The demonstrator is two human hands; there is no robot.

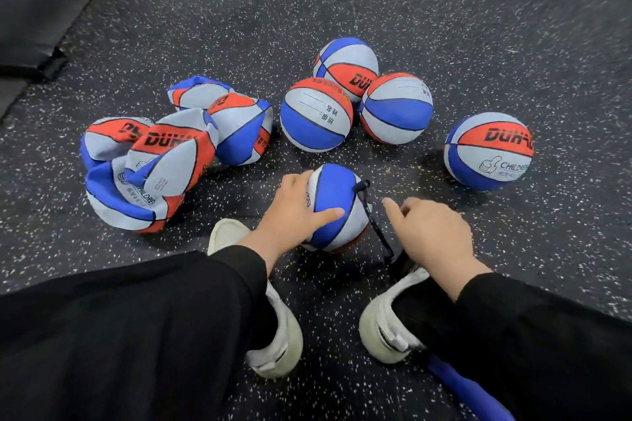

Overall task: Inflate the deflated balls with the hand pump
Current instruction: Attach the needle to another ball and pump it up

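Right, the ball [337,208] sits on the speckled floor [444,27] between the shoes, a black hose [371,215] plugged into its top. The left hand [294,207] rests on it, fingers spread. The right hand [434,232] hovers just beside, loosely curled, holding nothing. Flat balls [150,164] lie left, four round ones [316,114] beyond.
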